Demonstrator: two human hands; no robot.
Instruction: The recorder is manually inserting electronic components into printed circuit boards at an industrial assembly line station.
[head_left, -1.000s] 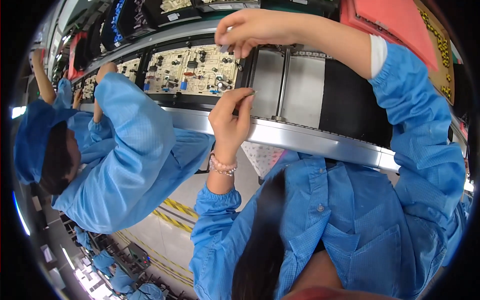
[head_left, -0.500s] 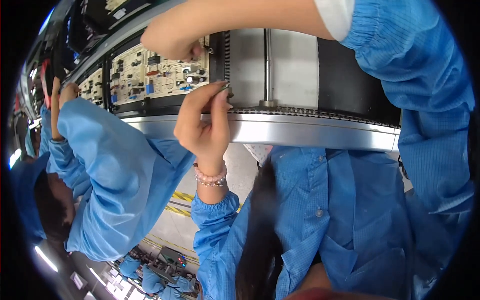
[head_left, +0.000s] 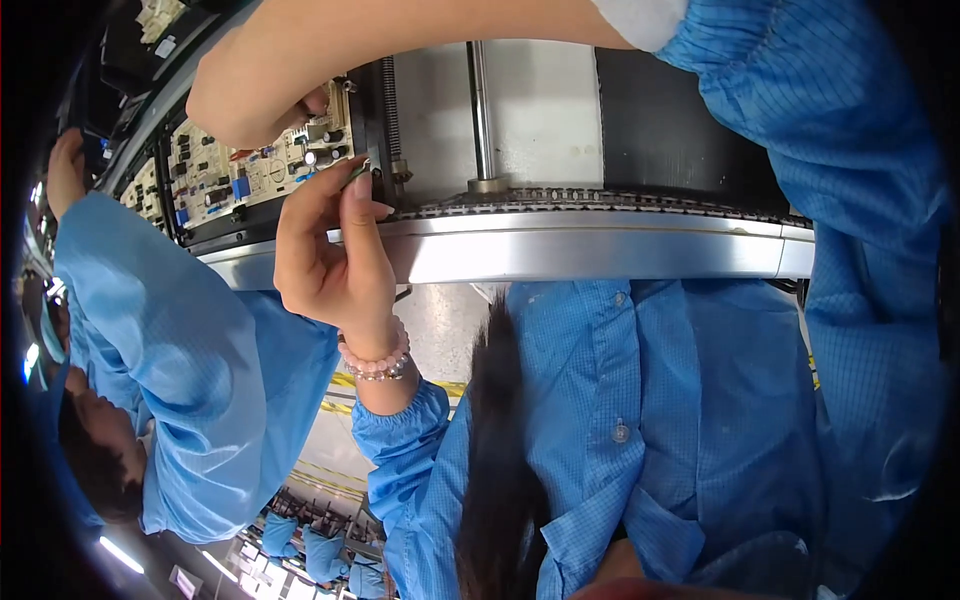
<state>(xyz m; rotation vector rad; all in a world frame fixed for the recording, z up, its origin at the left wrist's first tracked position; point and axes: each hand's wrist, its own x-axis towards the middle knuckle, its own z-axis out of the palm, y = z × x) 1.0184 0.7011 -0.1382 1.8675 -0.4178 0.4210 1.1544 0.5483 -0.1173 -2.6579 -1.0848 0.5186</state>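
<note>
My left hand (head_left: 340, 245), wearing a beaded bracelet (head_left: 375, 362), is raised at the near rail. Its thumb and index finger pinch a small dark-green piece (head_left: 355, 174), too small to name exactly. Farther off, my right hand (head_left: 245, 105) bends over a pale circuit board (head_left: 275, 172) that carries capacitors, blue parts and other components. The right fingers curl down toward the board's surface; whatever lies between their tips is hidden by the hand. The board sits in a black frame (head_left: 368, 120).
A silver rail (head_left: 560, 245) with a chain (head_left: 600, 197) runs along the near side. Right of the frame are a spring, a metal rod (head_left: 482, 110) and a black panel (head_left: 690, 130). At left a co-worker in blue (head_left: 190, 340) stands close, a hand (head_left: 68, 170) near the line.
Both my hands, the board and its frame appear farther left in the view, as does the metal rod. My left hand keeps its pinch; my right hand stays curled over the board.
</note>
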